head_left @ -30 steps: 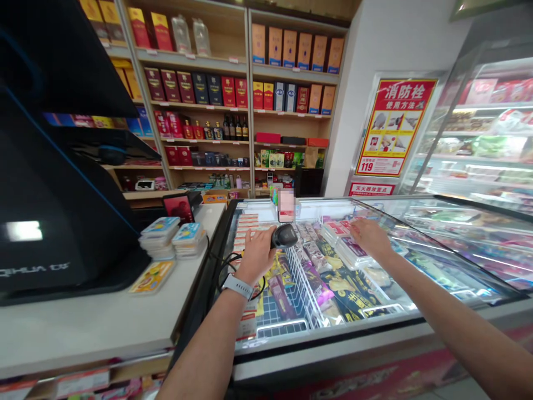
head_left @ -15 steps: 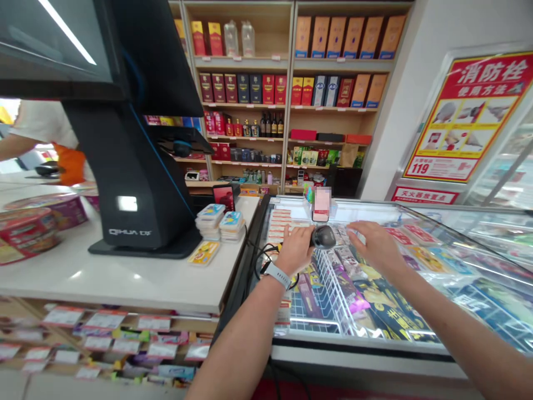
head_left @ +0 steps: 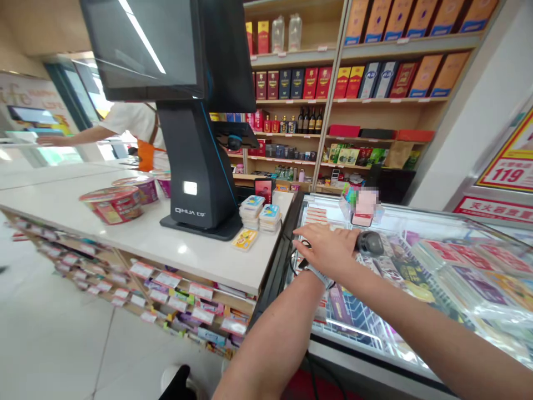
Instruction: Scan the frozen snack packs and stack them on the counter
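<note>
My left hand [head_left: 345,235], with a pale-strapped watch on its wrist, is wrapped round a black handheld scanner [head_left: 370,243] above the freezer's glass top. The scanner's rounded head sticks out to the right of the fingers. Across the left wrist passes my right hand [head_left: 320,244], its fingers apart and pointing left, with nothing held in it. Part of the left hand is hidden behind the right one. A black cable [head_left: 293,261] loops beside the wrists. Just beyond the scanner stands a phone-like pink-and-red display [head_left: 363,219].
A chest freezer [head_left: 353,347] with packaged goods lies under my arms. On the white counter [head_left: 175,261] at left are a black checkout terminal [head_left: 195,161], stacked small packs [head_left: 252,210] and instant noodle bowls [head_left: 119,204]. Behind the counter stands a person in an orange apron [head_left: 145,155].
The view has swung left, showing more counter and floor. My right hand has moved left from beyond the scanner to cross over my left wrist. The left hand still holds the scanner.
</note>
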Available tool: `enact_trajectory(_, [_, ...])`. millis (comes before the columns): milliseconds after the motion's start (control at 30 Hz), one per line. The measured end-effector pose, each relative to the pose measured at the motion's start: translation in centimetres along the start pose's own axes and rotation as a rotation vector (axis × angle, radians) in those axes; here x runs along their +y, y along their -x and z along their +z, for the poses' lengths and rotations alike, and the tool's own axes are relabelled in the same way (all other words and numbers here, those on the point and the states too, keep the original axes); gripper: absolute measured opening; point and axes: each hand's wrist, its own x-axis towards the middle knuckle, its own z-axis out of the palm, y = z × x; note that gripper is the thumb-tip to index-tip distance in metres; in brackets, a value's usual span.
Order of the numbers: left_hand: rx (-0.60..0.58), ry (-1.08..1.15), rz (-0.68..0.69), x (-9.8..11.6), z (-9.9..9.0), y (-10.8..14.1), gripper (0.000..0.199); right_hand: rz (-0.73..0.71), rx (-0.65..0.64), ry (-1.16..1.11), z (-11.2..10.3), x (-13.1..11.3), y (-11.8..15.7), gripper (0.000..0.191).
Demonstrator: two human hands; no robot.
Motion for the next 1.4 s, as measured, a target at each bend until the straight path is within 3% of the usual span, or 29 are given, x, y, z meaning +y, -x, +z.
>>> enact_trajectory(67, [-0.023, -0.007, 0.033, -0.3, -0.2, 0.0, 0.045, -0.079, -0.152, -0.029, 1.2, -2.1, -1.5, 0.037])
enact_trajectory(167, [-0.038, -0.009, 0.109, -1.1, -0.4, 0.0, 0.047, -0.171, -0.283, -0.054, 2.6, -4.7, -3.9, 0.041])
enact_trajectory(333, [-0.034, 0.008, 0.162, -1.8, -0.1, 0.0, 0.05, -0.175, -0.503, -0.009, 4.9, -8.1, -7.3, 0.053])
enact_trajectory(500, [-0.014, 0.018, 0.168, -1.7, -0.1, 0.1, 0.046, -0.197, -0.626, 0.034, 8.0, -9.4, -9.0, 0.075])
enact_trajectory(633, [-0.029, -0.019, 0.176, -1.6, -0.5, 0.3, 0.044, -0.271, -0.699, 0.063, 9.8, -9.2, -9.1, 0.066])
enact_trajectory(900, [-0.015, -0.052, 0.206, -1.6, -0.9, 0.5, 0.047, -0.351, -0.655, 0.106, 8.8, -9.0, -7.5, 0.052])
enact_trajectory(1033, [0.006, -0.053, 0.205, -1.6, -0.8, 0.5, 0.046, -0.294, -0.573, 0.136, 7.8, -9.6, -6.9, 0.034])
enact_trajectory(1200, [-0.01, -0.044, 0.206, -1.6, -0.9, 0.5, 0.045, -0.18, -0.458, 0.157, 7.9, -9.9, -6.7, 0.049])
enact_trajectory(1333, [-0.003, -0.018, 0.196, -1.6, -1.2, 0.7, 0.043, -0.182, -0.497, 0.146, 8.9, -9.8, -6.9, 0.068])
enact_trajectory(1400, [0.001, -0.012, 0.199, -1.6, -1.1, 0.7, 0.043, -0.202, -0.514, 0.155, 9.3, -9.6, -7.2, 0.065])
